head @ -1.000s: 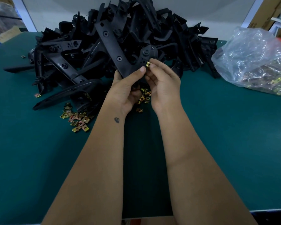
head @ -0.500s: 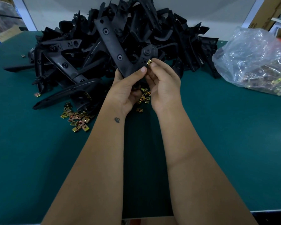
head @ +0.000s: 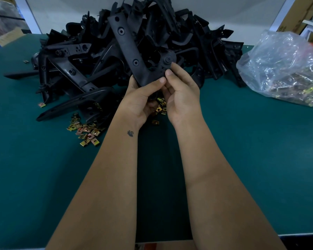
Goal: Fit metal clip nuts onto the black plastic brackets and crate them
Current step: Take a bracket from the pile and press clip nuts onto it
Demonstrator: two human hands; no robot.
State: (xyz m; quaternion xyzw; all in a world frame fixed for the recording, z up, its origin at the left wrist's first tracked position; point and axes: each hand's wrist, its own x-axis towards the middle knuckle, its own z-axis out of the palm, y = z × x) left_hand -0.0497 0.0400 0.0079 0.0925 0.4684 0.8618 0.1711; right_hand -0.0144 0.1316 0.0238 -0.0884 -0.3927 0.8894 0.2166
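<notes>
The black plastic bracket [head: 128,51] is in my grip, held up over the table with its long arm running up and away to the left from my hands and its rounded short end [head: 167,60] turned toward my right. My left hand [head: 143,98] is curled round the bend at the bottom, thumb pressed across the front face. My right hand [head: 181,91] pinches at the edge just below the rounded end; no clip nut shows between its fingertips, so I cannot tell whether one is seated there or hidden. That edge lies right at my right fingertips, so I judge the pressing falls to that hand. Loose clip nuts [head: 160,109] lie just under my hands, more [head: 85,131] to my left. Behind is the bracket pile [head: 170,33]; on the green table [head: 242,150] to the right, a clear plastic bag [head: 282,69] holds more clips. No crate shows.
</notes>
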